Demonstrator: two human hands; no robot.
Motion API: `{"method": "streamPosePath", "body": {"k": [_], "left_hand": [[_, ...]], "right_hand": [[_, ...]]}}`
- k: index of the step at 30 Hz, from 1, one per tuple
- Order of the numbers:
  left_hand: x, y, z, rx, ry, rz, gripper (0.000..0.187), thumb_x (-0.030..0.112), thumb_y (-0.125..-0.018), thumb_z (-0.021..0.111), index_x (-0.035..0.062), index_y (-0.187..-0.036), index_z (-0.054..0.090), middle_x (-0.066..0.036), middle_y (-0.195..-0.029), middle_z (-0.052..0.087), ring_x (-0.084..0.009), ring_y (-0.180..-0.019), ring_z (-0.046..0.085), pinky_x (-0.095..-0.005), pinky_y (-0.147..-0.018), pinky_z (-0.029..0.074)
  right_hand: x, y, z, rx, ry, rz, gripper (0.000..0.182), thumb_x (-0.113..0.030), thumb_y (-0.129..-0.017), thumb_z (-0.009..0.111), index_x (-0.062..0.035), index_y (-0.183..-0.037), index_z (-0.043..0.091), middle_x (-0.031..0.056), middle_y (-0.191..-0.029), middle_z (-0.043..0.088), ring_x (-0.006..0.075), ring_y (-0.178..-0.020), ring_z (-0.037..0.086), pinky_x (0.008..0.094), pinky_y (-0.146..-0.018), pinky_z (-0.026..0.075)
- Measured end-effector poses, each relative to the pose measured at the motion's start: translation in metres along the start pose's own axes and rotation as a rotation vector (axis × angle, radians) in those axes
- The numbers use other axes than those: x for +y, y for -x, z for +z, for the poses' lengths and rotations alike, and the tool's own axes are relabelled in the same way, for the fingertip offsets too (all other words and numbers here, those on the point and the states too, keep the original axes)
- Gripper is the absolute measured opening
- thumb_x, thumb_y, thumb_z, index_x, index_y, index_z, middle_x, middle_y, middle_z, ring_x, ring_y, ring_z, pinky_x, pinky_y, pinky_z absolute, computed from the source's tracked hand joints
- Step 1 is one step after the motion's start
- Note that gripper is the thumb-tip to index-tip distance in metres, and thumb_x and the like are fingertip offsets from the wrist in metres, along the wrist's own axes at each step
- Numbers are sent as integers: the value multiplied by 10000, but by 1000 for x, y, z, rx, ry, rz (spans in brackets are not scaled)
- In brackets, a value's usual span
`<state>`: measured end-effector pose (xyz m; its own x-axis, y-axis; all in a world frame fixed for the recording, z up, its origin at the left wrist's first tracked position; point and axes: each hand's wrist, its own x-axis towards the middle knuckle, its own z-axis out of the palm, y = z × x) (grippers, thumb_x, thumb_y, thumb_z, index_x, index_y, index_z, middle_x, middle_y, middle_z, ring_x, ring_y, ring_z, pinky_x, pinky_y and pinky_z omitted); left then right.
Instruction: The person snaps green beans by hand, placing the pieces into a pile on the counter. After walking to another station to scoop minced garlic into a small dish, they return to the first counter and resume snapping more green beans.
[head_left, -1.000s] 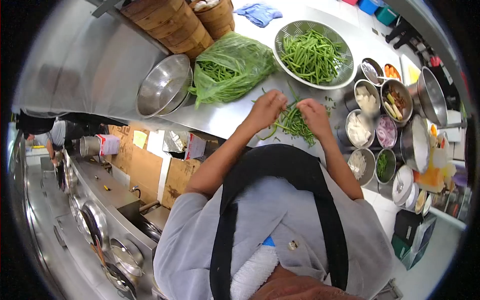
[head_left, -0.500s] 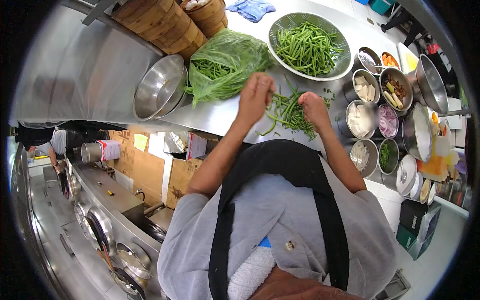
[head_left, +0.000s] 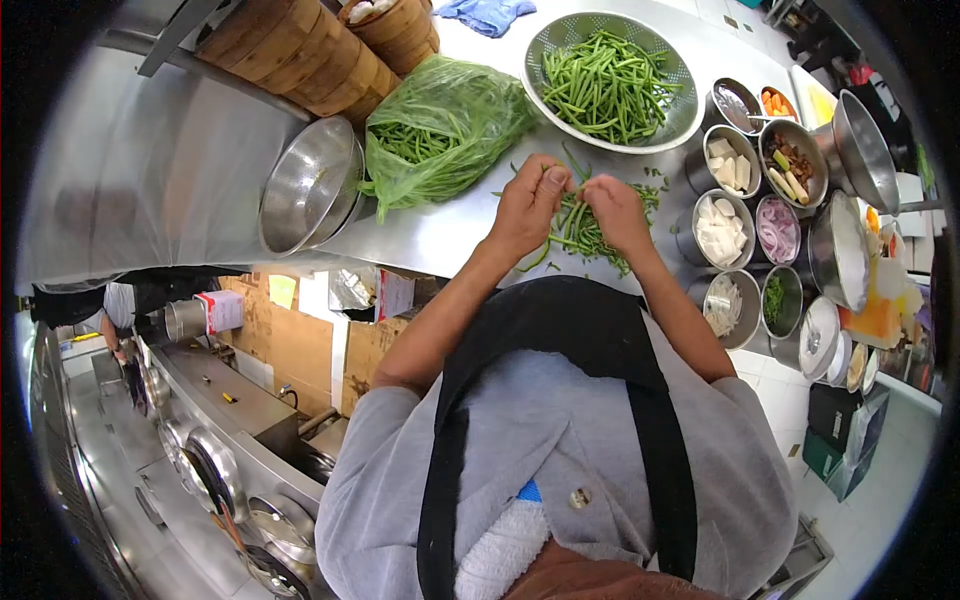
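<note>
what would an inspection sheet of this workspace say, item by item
Surface: metal table, scattered with bean pieces.
Job's things: green beans heaped in a colander; more in a thin green bag.
Clutter: blue cloth near the far edge.
Hands: left hand closed on beans; right hand close beside it, grip unclear.
Cables: nothing seen.
Surroundings: bamboo steamers at left, metal containers of ingredients at right, another person far left.
</note>
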<state>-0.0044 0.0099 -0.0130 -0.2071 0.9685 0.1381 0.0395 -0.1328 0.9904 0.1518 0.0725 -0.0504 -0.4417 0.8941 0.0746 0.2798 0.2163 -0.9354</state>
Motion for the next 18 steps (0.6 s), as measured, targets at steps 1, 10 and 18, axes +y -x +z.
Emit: {"method": "streamPosePath", "body": {"k": [1, 10, 18], "left_hand": [[-4, 1, 2, 30, -11, 17, 251, 263, -1000, 433, 33, -943, 516, -26, -751, 551, -68, -574, 468, -231, -532, 398], [-48, -45, -11, -302, -930, -367, 366, 320, -775, 649, -22, -901, 617, -255, -873, 640, -405, -884, 616, -461, -790, 468], [-1, -38, -6, -545, -722, -64, 258, 267, -806, 604, 11, -786, 583, -202, -707, 600, -384, -676, 585, -449, -629, 440]], "right_hand": [[2, -3, -2, -3, -196, 167, 202, -195, -858, 518, -24, -865, 626, 57, -622, 554, 148, -523, 510, 291, -491, 420], [9, -4, -18, -150, -585, 441, 207, -186, -865, 476, -36, -928, 605, -11, -592, 454, 100, -454, 408, 252, -408, 345], [8, -5, -26, -180, 377, -189, 291, -172, -848, 455, -38, -1027, 641, 180, -900, 655, 370, -830, 616, 459, -767, 473]]}}
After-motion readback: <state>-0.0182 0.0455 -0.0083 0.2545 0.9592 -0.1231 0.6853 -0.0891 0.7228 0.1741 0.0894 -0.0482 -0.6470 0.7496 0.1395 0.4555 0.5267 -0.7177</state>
